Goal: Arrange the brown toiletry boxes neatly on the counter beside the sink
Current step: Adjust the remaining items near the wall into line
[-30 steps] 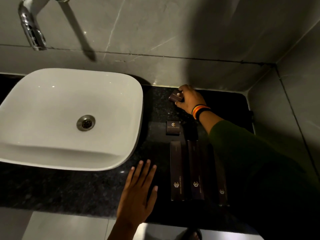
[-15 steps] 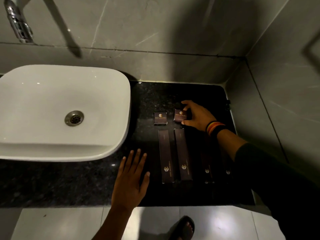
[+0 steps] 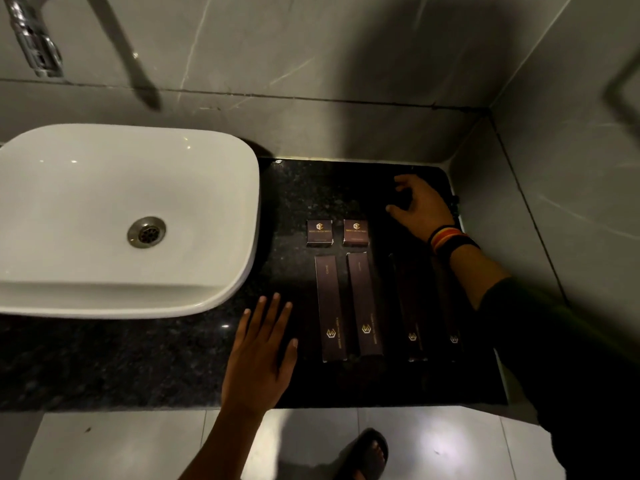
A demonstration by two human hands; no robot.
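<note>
From the head camera, two small brown boxes (image 3: 319,232) sit side by side on the black bench (image 3: 104,362), right of the sink (image 3: 239,271), with four long boxes (image 3: 330,308) in a row below them. The left hand (image 3: 259,355) lies flat, fingers spread. The right hand (image 3: 420,206) hovers at the back corner, fingers curled loosely; what they hold, I cannot tell.
</note>
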